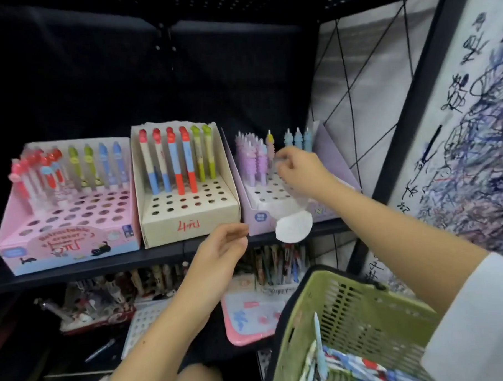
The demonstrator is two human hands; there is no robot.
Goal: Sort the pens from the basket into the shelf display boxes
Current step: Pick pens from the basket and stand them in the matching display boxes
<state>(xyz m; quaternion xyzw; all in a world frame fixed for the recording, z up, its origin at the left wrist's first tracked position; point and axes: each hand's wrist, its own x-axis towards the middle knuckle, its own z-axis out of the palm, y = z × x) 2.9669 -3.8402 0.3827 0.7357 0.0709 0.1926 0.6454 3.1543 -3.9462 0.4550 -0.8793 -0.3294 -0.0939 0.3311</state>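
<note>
Dark metal shelving fills my view, three punched display boxes in a row on the shelf: a pink box, a cream box and a lilac box.

What worries me: my right hand is reaching into the lilac box, right among the standing purple pens. It is crowded there, and a knuckle brushing those pens could tip one out of its hole. A pen pushed in off-centre could also miss the hole and lie loose on the tray. Just below the wrist a white oval tag hangs at the box front; a sleeve could snag it.

Now the fingers. On the right, the fingers are curled together, pinching something pale, likely a pen, though blur hides exactly what. So I call them clamped, on an unclear item. My left hand hovers in front of the cream box, fingers loosely curled with the tips close; whether they pinch anything I cannot tell.

Well below and right of both hands sits the green basket, with a pile of pens waiting inside.
</note>
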